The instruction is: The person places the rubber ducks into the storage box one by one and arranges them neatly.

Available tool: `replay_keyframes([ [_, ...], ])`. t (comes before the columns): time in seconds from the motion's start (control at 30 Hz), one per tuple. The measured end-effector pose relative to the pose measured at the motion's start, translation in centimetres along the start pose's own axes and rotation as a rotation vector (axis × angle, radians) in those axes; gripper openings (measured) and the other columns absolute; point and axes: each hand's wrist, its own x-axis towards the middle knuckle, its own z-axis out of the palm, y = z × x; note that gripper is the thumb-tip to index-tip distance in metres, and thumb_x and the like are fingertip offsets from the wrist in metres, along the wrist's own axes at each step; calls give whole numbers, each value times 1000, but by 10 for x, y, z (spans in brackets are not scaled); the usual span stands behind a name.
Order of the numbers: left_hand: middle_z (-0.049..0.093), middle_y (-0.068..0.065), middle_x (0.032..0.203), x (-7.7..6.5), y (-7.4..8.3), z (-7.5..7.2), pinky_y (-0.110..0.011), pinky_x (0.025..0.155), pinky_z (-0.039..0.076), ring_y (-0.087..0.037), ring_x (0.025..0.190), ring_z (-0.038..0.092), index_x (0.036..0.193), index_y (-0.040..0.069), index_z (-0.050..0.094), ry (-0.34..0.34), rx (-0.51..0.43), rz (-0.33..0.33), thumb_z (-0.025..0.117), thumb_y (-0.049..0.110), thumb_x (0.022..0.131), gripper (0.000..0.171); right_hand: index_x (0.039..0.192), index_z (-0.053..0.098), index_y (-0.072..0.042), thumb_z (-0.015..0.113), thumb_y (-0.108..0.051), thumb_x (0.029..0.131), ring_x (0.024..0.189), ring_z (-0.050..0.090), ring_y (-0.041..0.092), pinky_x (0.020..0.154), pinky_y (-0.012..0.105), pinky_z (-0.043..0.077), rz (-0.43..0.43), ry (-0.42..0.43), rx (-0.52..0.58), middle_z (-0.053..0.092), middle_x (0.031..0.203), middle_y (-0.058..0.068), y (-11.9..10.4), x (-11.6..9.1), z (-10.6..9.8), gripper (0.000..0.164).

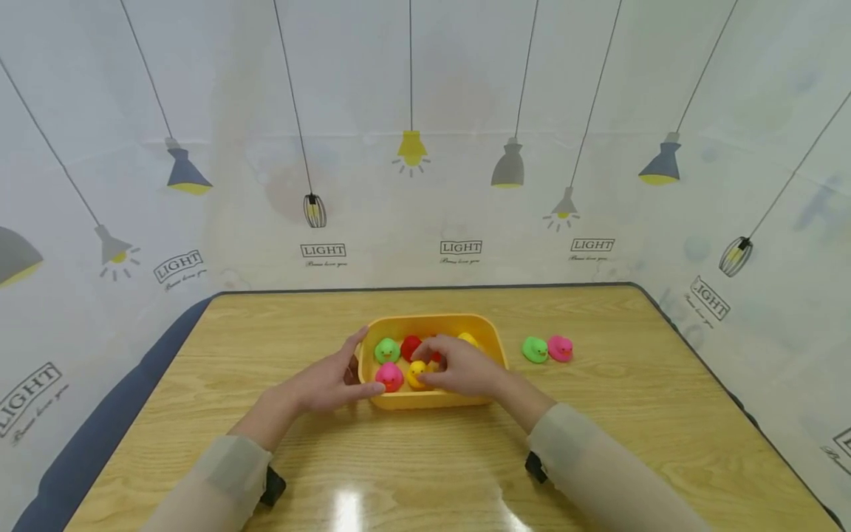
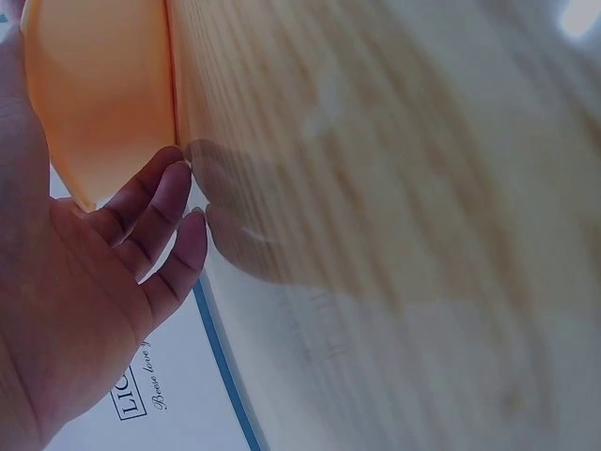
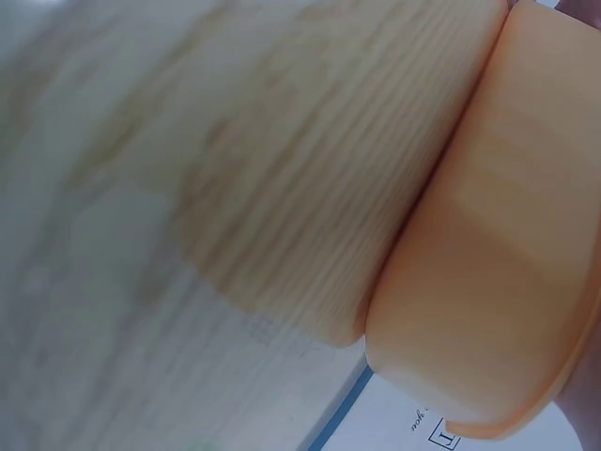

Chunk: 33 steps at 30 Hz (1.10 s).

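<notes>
A yellow-orange plastic basket point(image 1: 432, 400) stands on the wooden table with several rubber ducks in it. My left hand point(image 1: 326, 380) holds its left end, thumb over the front rim and fingers along the side; in the left wrist view the fingertips bend in at the basket's base. Reaching over the front rim, my right hand point(image 1: 462, 367) pinches a small yellow rubber duck point(image 1: 417, 374) between thumb and fingers. Beside that duck are a pink duck point(image 1: 389, 376), a green duck point(image 1: 387, 351) and a red duck point(image 1: 409, 347). Another yellow duck point(image 1: 468, 338) is partly hidden behind the right hand.
Right of the basket, a green duck point(image 1: 535, 350) and a pink duck point(image 1: 561, 348) sit side by side on the table point(image 1: 631, 414). A white cloth backdrop point(image 1: 372, 96) printed with hanging lamps surrounds the table's back and sides.
</notes>
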Motion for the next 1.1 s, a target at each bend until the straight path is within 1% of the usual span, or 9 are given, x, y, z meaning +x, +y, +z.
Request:
replay_keyframes([
  [0.17,66,-4,120,0,0,-1,-35,86,56,-17,100,62,178,28,2,2,-6,5,74,72,94,119,124,73,-22,82,-27,101,98,63,17,93,36,56,37,-19,-17,69,113,-5,0,3,1,25],
  [0.4,66,-5,120,0,-1,0,-36,85,56,-18,100,63,178,28,1,1,-11,9,75,71,94,120,123,75,-23,81,-28,102,103,63,19,101,40,57,75,-37,-3,70,114,-6,2,5,2,22],
  [0.6,66,-4,119,1,-1,0,-36,87,55,-18,100,62,178,28,2,7,4,6,75,71,94,119,126,75,-22,78,-25,104,100,63,18,99,39,58,67,-43,-13,71,114,-7,2,5,3,23],
  [0.73,66,-4,118,1,0,0,-36,87,55,-18,100,61,178,27,3,10,12,4,74,72,94,119,127,75,-22,78,-26,104,100,63,18,98,38,58,81,-47,1,72,113,-7,0,4,3,23],
  [0.83,66,-4,118,1,0,0,-36,88,55,-18,101,61,178,27,3,12,16,6,74,72,94,119,127,75,-23,78,-27,104,101,63,18,99,39,58,88,-50,3,72,113,-7,0,3,3,24],
  [1.1,66,-4,118,0,0,0,-36,87,55,-17,101,62,178,27,2,9,8,2,74,72,94,119,132,75,-21,75,-24,106,103,63,18,102,41,58,70,-56,1,72,117,-6,1,3,3,27],
])
